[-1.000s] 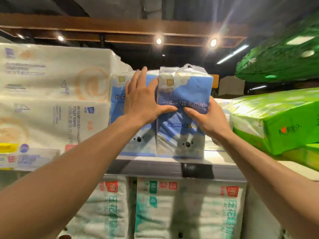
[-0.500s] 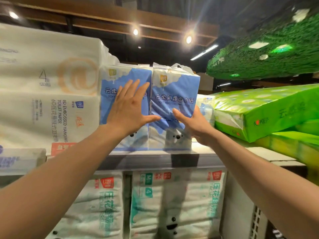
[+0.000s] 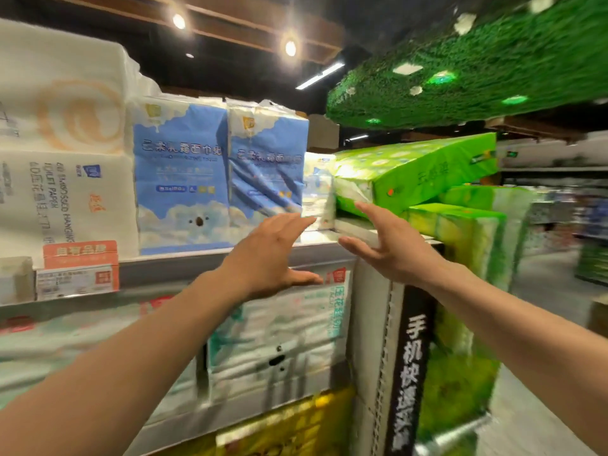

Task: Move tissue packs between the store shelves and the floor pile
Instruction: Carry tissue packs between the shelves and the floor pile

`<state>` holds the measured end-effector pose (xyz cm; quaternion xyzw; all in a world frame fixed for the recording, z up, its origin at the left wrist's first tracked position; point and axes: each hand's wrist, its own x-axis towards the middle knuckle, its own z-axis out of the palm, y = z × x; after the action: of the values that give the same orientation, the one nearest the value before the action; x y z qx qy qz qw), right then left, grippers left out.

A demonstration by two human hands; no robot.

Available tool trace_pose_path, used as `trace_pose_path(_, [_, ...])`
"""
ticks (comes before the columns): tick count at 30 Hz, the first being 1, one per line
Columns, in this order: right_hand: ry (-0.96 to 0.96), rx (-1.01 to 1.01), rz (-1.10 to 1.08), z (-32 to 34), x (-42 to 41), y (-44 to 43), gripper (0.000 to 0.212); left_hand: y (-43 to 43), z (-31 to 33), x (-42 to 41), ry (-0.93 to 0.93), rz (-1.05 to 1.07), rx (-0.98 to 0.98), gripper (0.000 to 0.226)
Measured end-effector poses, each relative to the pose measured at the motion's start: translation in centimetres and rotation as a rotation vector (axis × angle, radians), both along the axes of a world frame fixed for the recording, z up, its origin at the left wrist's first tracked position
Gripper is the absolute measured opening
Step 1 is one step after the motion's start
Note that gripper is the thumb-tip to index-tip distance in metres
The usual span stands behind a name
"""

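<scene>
On the shelf [image 3: 197, 264], two blue tissue packs [image 3: 184, 179] are stood upright, side by side. The left hand [image 3: 273, 255] and right hand [image 3: 391, 248] are held open before its edge — nothing is gripped. Through the blur, shelving seems finished; another pack is to be fetched next.
</scene>
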<state>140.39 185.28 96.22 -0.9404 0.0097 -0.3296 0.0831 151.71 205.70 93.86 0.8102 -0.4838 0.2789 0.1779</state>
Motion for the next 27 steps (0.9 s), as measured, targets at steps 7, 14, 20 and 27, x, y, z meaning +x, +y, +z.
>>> trace_pose_path(7, [0.138,-0.109,-0.222,-3.5,-11.4,-6.8,0.098,-9.2,-3.3,-6.9,0.058,-0.247,0.117,0.108])
trace_pose_path(14, [0.277,-0.015,-0.495,-8.2,-27.5,-16.3,0.105,-22.8,-6.4,-18.7,0.082,-0.523,0.200,0.112])
trace_pose_path(20, [0.380,0.080,-0.753,-13.4,-45.4,-25.4,0.115,-37.1,-10.0,-32.5,0.128,-0.669,0.360,0.096])
trace_pose_path(27, [0.478,0.205,-1.002,-17.7,-62.6,-33.3,0.119,-50.3,-15.3,-47.0,0.204,-0.851,0.404,0.112])
